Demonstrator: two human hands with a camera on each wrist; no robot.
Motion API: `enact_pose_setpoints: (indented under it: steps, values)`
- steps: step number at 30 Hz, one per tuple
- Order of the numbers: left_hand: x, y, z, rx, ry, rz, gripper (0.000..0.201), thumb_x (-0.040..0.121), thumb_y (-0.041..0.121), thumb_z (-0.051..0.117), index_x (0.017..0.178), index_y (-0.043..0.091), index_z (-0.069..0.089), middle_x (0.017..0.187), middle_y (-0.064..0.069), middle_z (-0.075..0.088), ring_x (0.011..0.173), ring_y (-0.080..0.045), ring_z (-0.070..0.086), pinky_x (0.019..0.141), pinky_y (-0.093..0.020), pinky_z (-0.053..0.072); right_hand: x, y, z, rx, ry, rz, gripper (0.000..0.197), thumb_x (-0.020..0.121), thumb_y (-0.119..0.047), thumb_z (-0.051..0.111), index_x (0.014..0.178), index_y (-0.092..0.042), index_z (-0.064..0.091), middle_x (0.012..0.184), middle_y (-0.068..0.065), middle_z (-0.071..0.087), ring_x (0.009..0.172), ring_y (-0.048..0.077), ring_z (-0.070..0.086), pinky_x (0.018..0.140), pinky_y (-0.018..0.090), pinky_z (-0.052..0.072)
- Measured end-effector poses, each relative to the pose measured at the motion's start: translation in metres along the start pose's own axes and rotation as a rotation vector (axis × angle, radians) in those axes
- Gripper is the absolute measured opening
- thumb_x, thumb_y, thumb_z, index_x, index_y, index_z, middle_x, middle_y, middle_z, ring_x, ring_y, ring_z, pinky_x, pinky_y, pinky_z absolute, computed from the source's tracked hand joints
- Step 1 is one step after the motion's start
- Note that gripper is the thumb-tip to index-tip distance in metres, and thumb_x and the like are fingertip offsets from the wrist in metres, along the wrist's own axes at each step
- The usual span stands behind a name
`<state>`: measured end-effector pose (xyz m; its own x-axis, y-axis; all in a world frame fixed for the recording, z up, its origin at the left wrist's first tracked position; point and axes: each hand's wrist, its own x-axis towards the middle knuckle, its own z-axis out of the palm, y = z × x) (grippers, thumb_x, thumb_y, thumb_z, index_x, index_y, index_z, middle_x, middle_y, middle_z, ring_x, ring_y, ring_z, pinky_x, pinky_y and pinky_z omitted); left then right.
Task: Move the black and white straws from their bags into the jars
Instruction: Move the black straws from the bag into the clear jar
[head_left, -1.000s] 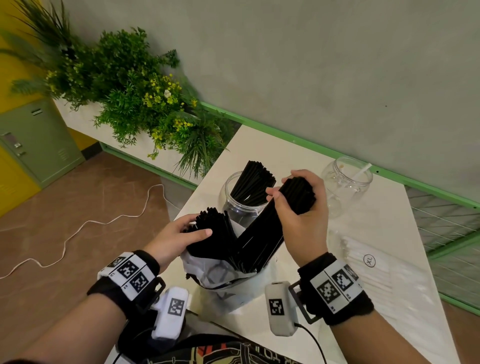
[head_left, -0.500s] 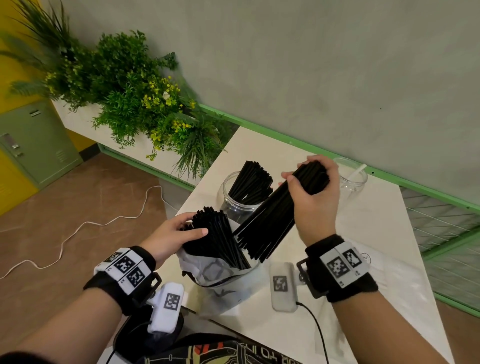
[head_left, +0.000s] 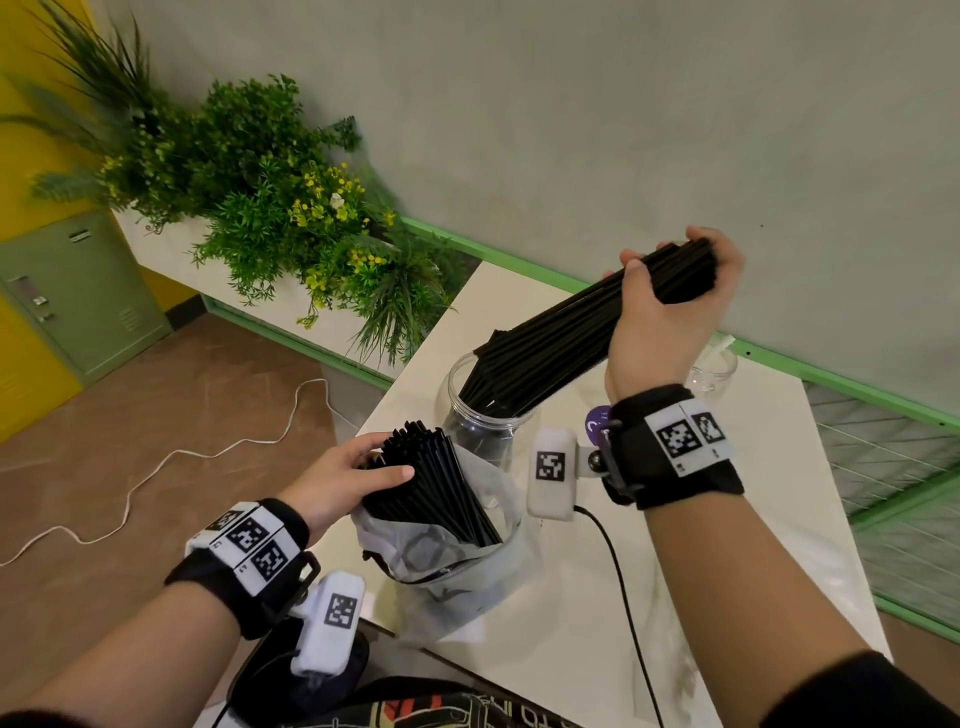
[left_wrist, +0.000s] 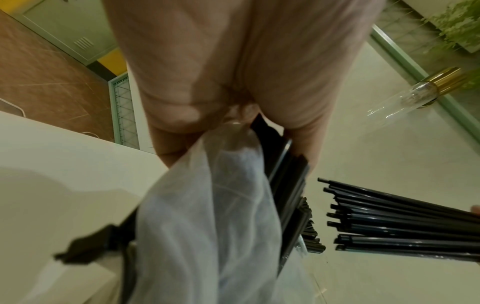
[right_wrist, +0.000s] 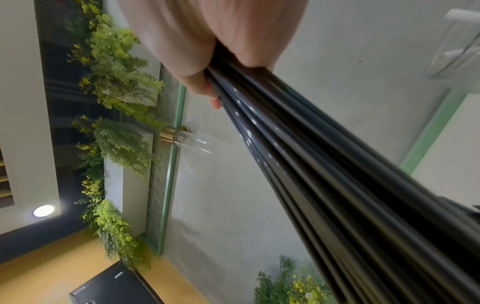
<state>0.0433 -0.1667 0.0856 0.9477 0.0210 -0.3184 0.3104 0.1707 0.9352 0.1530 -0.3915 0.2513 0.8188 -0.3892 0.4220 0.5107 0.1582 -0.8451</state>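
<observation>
My right hand (head_left: 670, 317) grips a thick bundle of black straws (head_left: 561, 343) near its upper end, held aslant above the table. The bundle's lower ends hang at the mouth of a clear jar (head_left: 467, 431) that holds more black straws. My left hand (head_left: 353, 467) holds the top of a translucent bag (head_left: 452, 551) together with the black straws left in it (head_left: 436, 478). In the left wrist view my fingers (left_wrist: 166, 148) pinch the bag (left_wrist: 207, 226), with the lifted bundle (left_wrist: 389, 226) to the right. In the right wrist view the bundle (right_wrist: 311, 164) runs out from my fist (right_wrist: 207, 30).
A second clear jar (head_left: 719, 369) with a white straw stands behind my right wrist near the wall. A planter of green plants (head_left: 291, 208) borders the white table (head_left: 727, 597) on the left. A black cable (head_left: 618, 571) trails over the table.
My right hand has lifted the bundle of black straws out of the bag, up and to the right; its lower ends now reach the jar's mouth. The left hand stays on the bag.
</observation>
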Motion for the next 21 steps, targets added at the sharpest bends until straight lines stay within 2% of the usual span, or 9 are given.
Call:
enact_pose_setpoints:
  steps: [3, 5, 7, 10, 12, 16, 19, 21]
  values:
    - [0.0, 0.001, -0.002, 0.002, 0.001, 0.0, 0.064, 0.047, 0.031, 0.085, 0.108, 0.024, 0.066, 0.099, -0.002, 0.074, 0.096, -0.02, 0.07, 0.078, -0.024, 0.056, 0.0, 0.012, 0.009, -0.021, 0.024, 0.004, 0.042, 0.084, 0.01, 0.054, 0.106, -0.025, 0.047, 0.096, 0.002, 0.053, 0.085, 0.014, 0.068, 0.087, 0.048, 0.055]
    - [0.0, 0.001, -0.003, 0.002, -0.004, 0.001, 0.072, 0.041, 0.036, 0.085, 0.109, 0.024, 0.066, 0.102, -0.003, 0.074, 0.098, -0.02, 0.069, 0.084, -0.028, 0.054, 0.001, 0.022, 0.012, -0.044, 0.034, 0.012, 0.042, 0.083, 0.009, 0.054, 0.106, -0.026, 0.047, 0.095, 0.001, 0.053, 0.085, 0.015, 0.068, 0.088, 0.05, 0.054]
    - [0.001, 0.002, -0.003, 0.011, -0.004, -0.005, 0.076, 0.037, 0.038, 0.088, 0.109, 0.025, 0.066, 0.104, -0.003, 0.073, 0.099, -0.021, 0.069, 0.089, -0.032, 0.052, 0.0, 0.033, 0.016, -0.093, 0.031, -0.006, 0.041, 0.083, 0.008, 0.054, 0.107, -0.025, 0.047, 0.095, -0.001, 0.054, 0.086, 0.013, 0.067, 0.09, 0.046, 0.053]
    - [0.001, 0.003, -0.004, 0.048, 0.002, -0.016, 0.072, 0.044, 0.038, 0.084, 0.113, 0.025, 0.065, 0.109, -0.004, 0.072, 0.102, -0.021, 0.068, 0.095, -0.037, 0.051, -0.008, 0.051, 0.023, -0.178, -0.019, -0.054, 0.04, 0.084, 0.005, 0.055, 0.112, -0.021, 0.047, 0.106, 0.008, 0.056, 0.087, 0.006, 0.064, 0.093, 0.041, 0.052]
    - [0.001, 0.003, -0.005, 0.075, 0.004, -0.025, 0.072, 0.051, 0.036, 0.084, 0.118, 0.023, 0.063, 0.113, -0.005, 0.07, 0.104, -0.021, 0.067, 0.098, -0.04, 0.049, -0.017, 0.065, 0.026, -0.21, -0.06, -0.07, 0.039, 0.084, 0.007, 0.054, 0.113, -0.019, 0.047, 0.111, 0.008, 0.053, 0.087, 0.001, 0.063, 0.094, 0.037, 0.051]
    - [0.0, 0.004, -0.006, 0.086, 0.015, -0.031, 0.065, 0.055, 0.03, 0.083, 0.116, 0.021, 0.063, 0.113, -0.006, 0.07, 0.105, -0.021, 0.066, 0.098, -0.038, 0.049, -0.038, 0.093, 0.027, -0.276, -0.181, -0.059, 0.036, 0.085, 0.003, 0.056, 0.112, -0.02, 0.049, 0.111, 0.008, 0.054, 0.096, 0.015, 0.061, 0.095, 0.035, 0.049]
    - [-0.001, 0.004, -0.009, 0.091, 0.018, -0.037, 0.056, 0.065, 0.022, 0.079, 0.118, 0.019, 0.062, 0.113, -0.005, 0.07, 0.106, -0.022, 0.066, 0.098, -0.038, 0.049, -0.052, 0.113, 0.024, -0.358, -0.337, 0.001, 0.03, 0.083, 0.001, 0.062, 0.104, -0.02, 0.053, 0.105, -0.001, 0.058, 0.1, 0.016, 0.057, 0.095, 0.039, 0.047]
    - [-0.001, 0.004, -0.01, 0.105, 0.022, -0.039, 0.056, 0.063, 0.024, 0.078, 0.117, 0.02, 0.063, 0.111, -0.003, 0.071, 0.105, -0.02, 0.066, 0.098, -0.036, 0.05, -0.053, 0.119, 0.022, -0.368, -0.452, 0.094, 0.028, 0.082, 0.001, 0.063, 0.097, -0.022, 0.055, 0.1, -0.004, 0.061, 0.099, 0.017, 0.059, 0.094, 0.042, 0.048]
